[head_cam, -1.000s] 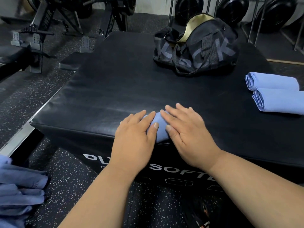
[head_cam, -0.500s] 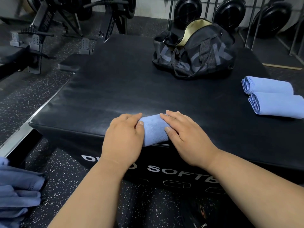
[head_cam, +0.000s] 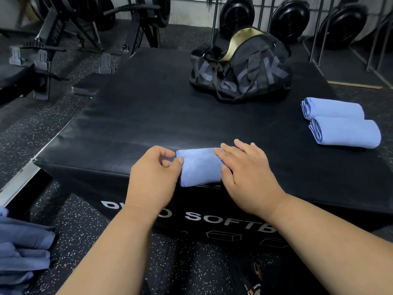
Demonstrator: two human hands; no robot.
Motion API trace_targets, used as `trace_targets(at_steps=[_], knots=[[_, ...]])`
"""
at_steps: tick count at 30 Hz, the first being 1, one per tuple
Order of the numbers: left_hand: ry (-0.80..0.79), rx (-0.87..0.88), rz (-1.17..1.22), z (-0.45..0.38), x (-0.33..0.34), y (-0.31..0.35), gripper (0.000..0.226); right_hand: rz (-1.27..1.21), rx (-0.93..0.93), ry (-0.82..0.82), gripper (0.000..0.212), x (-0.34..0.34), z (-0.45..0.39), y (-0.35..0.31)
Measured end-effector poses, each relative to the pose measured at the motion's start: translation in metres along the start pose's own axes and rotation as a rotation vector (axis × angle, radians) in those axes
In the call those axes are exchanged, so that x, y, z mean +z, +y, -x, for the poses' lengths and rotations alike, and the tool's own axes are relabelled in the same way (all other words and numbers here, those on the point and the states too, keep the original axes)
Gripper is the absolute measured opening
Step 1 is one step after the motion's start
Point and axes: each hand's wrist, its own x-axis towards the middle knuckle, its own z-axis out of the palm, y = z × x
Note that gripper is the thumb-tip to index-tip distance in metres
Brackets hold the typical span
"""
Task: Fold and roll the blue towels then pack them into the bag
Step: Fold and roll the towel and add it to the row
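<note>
A heap of unfolded blue towels (head_cam: 20, 250) is seen lowest in the head view, at the far left on the speckled floor (head_cam: 70, 220). Next, at the near edge of the black soft box (head_cam: 148, 116), a rolled blue towel (head_cam: 198, 167) is found lying between both hands. The left hand (head_cam: 152, 177) is placed at the roll's left end; its fingers are curled, and the thumb and forefinger are pinched on the end of the cloth. The right hand (head_cam: 246, 175) is laid flat on the roll's right part, with fingers straight and slightly spread, pressing down on it. Farther off, at the box's right edge, two finished rolled towels (head_cam: 340, 122) are noted side by side and touching, well apart from the hands. Beyond them, at the rear centre of the box, the black bag (head_cam: 240, 71) is observed standing with its top open and a pale gold lining showing. Weight plates (head_cam: 291, 15) on racks are recorded behind it.
</note>
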Motion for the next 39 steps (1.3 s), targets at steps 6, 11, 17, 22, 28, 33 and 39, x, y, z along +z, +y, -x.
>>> trace_targets(at_steps=[6, 11, 17, 22, 28, 33, 39], knots=[[-0.128, 0.012, 0.1, 0.017, 0.035, 0.018, 0.01, 0.034, -0.142, 0.047, 0.063, -0.007, 0.022, 0.018], [-0.257, 0.044, 0.178, 0.034, 0.068, 0.037, 0.014, 0.059, -0.073, 0.013, 0.074, -0.007, 0.039, 0.045], [-0.356, 0.139, 0.194, 0.038, 0.093, 0.054, 0.022, 0.074, 0.075, 0.029, 0.074, -0.021, 0.049, 0.084], [-0.265, 0.173, 0.009, 0.023, 0.106, 0.056, 0.025, 0.081, 0.146, 0.08, 0.068, -0.031, 0.064, 0.115], [-0.236, 0.282, -0.216, 0.026, 0.135, 0.065, 0.033, 0.024, 0.21, 0.173, 0.069, -0.042, 0.075, 0.144], [-0.09, 0.315, -0.496, 0.024, 0.154, 0.069, 0.047, 0.063, 0.254, 0.313, 0.051, -0.043, 0.076, 0.166], [-0.148, 0.331, -0.81, 0.019, 0.171, 0.065, 0.075, 0.115, 0.333, 0.262, 0.051, -0.052, 0.08, 0.196]])
